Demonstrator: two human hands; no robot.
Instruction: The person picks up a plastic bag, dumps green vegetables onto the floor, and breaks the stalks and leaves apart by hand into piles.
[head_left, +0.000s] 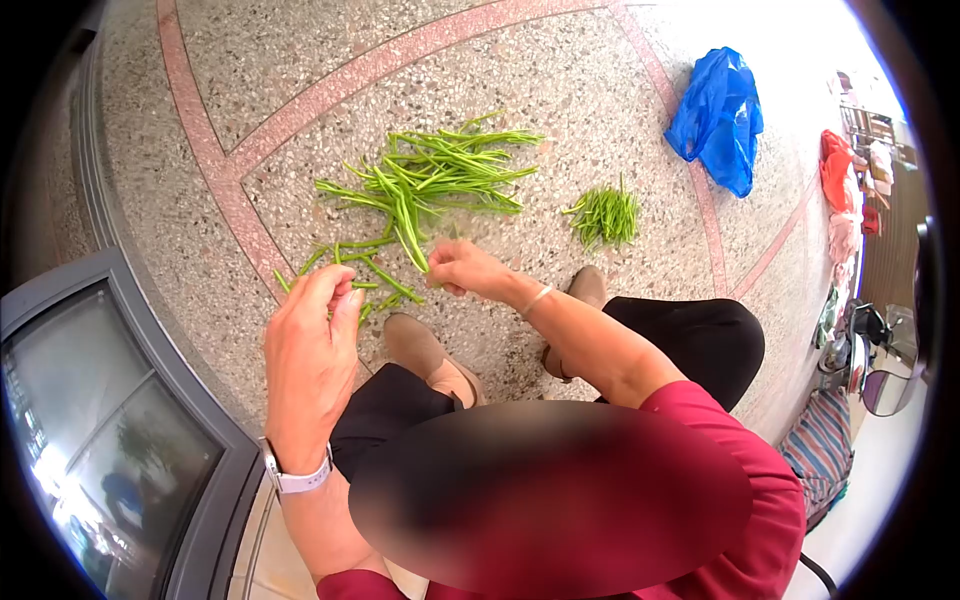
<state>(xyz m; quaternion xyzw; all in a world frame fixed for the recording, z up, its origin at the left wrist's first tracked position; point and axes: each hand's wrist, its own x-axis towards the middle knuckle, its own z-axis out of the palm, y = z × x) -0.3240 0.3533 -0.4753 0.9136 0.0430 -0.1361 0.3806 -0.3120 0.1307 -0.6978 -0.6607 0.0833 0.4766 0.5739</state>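
Note:
Long green vegetable stems (pixel 455 170) lie in a loose heap on the speckled floor, a few of them pointing toward me. My right hand (pixel 465 270) is closed at the near tip of these stems, its fingertips pinched on what looks like a green stem. Lower left, my left hand (pixel 315 345) is raised with thumb and forefinger pinched together; whether anything is between them cannot be made out. Beyond its fingers, several short stem pieces (pixel 380 275) are scattered on the floor. Off to the right sits a small pile of short cut stems (pixel 607 215).
A blue plastic bag (pixel 720 120) lies on the floor at the upper right. My shoes (pixel 420 345) flank the work spot. A grey-framed glass panel (pixel 120 400) stands close on the left. Along the far right are a striped bag (pixel 818 450) and a parked scooter (pixel 865 340).

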